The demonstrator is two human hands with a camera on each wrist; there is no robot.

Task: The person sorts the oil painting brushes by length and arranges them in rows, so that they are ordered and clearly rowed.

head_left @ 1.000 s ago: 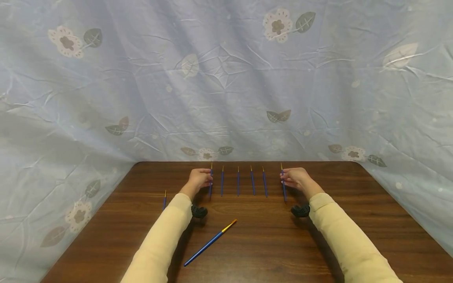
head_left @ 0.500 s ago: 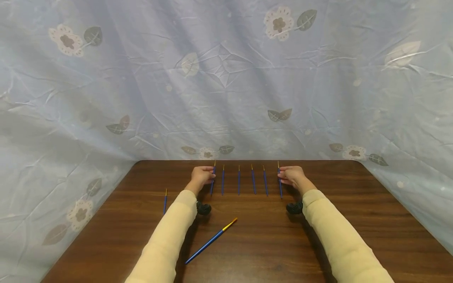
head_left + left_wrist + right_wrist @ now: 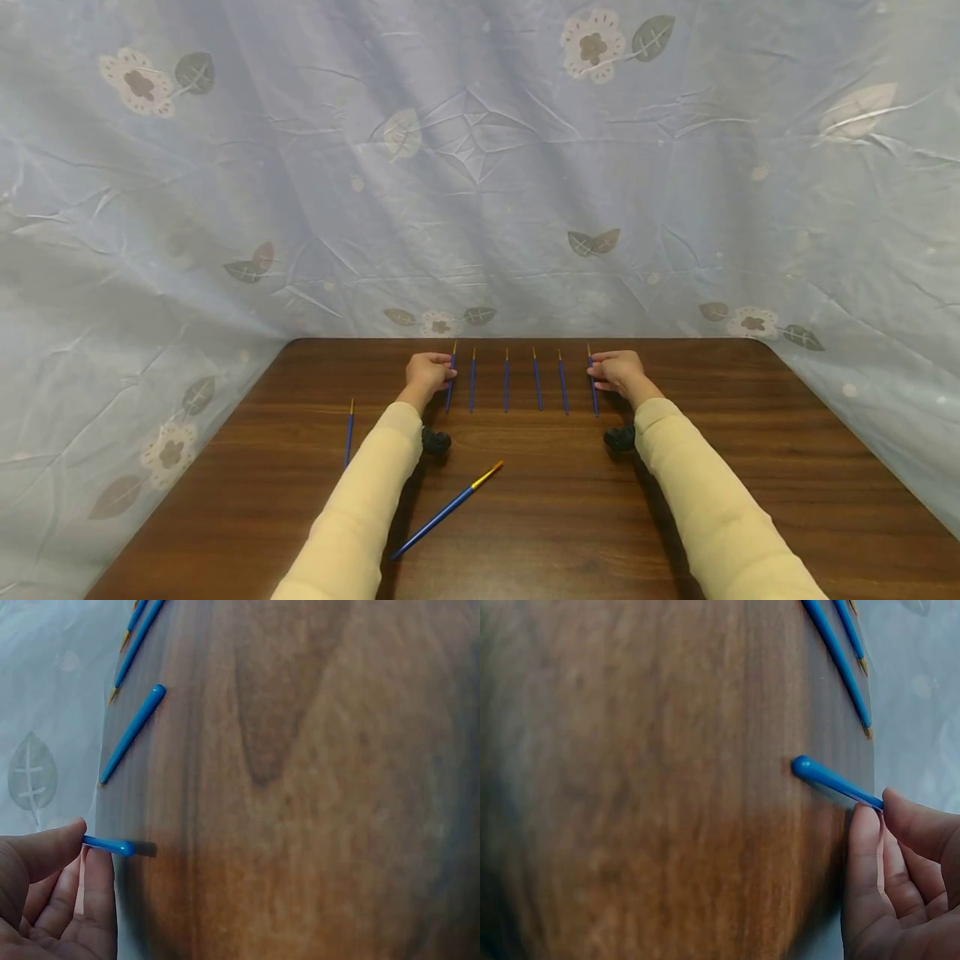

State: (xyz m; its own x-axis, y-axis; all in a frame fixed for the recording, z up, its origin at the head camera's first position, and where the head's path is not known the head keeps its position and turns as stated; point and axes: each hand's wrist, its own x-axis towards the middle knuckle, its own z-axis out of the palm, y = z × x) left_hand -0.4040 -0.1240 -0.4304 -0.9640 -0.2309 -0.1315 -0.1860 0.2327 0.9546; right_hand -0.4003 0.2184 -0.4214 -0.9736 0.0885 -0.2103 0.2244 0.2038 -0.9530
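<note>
At the back of the table, my left hand (image 3: 428,372) pinches a thin blue brush (image 3: 450,392) between thumb and fingers, at the left end of a row. My right hand (image 3: 621,372) pinches another blue brush (image 3: 594,395) at the row's right end. Several blue brushes with yellow tips lie between them, including one (image 3: 506,385) near the middle. In the left wrist view the thumb and a finger of the left hand (image 3: 64,881) meet on the brush (image 3: 112,845). The right wrist view shows the right hand (image 3: 907,870) pinching its brush (image 3: 829,778) near the tip.
A larger blue brush (image 3: 448,510) lies slanted on the brown table (image 3: 555,533) between the forearms. Another thin brush (image 3: 348,433) lies left of the left forearm. Behind the table hangs a pale flowered cloth (image 3: 480,208).
Both hands have moved inward with their brushes, which lie closer to the row's other brushes. Over the last half second the hands have hardly moved, though the right brush leans a little more.
</note>
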